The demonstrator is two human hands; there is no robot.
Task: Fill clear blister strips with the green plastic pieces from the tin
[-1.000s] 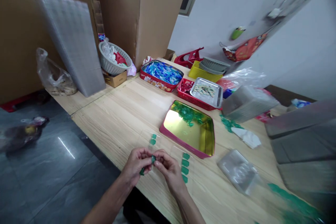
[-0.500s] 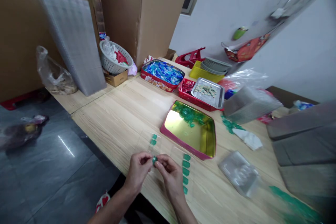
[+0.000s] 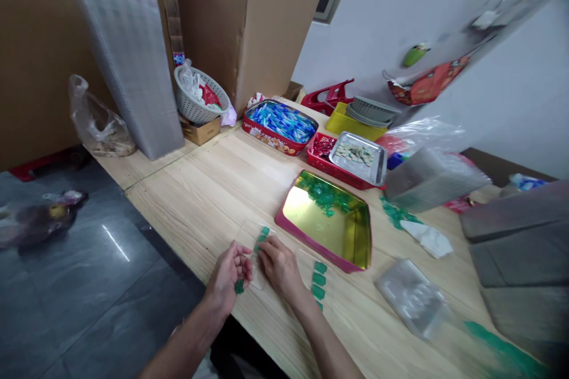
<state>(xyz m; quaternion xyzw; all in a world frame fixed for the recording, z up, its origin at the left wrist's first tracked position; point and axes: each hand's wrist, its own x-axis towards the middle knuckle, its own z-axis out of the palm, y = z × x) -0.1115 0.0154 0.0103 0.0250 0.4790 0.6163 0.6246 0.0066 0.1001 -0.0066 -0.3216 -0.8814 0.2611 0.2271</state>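
My left hand [image 3: 227, 275] rests at the near edge of the wooden table [image 3: 208, 189], fingers curled around small green pieces [image 3: 239, 287]. My right hand [image 3: 276, 263] lies beside it, fingertips pinched and pressing on a clear strip [image 3: 260, 243] that carries green pieces. A second strip of green pieces [image 3: 318, 284] lies just right of my right wrist. Beyond the hands stands a gold-lined tin with a pink rim [image 3: 311, 241], with a heap of green pieces [image 3: 326, 195] in its far end.
A red tin of blue pieces [image 3: 281, 121], a red basket [image 3: 320, 151] and a steel tray [image 3: 360, 157] stand further back. Clear plastic trays [image 3: 411, 296], a white basket [image 3: 200, 100], cardboard boxes [image 3: 249, 18] and a grey slab [image 3: 128, 65] surround the table.
Both hands have come down from in front of me onto the table. My right hand has reached forward to the clear strip, and the green piece held between the hands now sits in my left.
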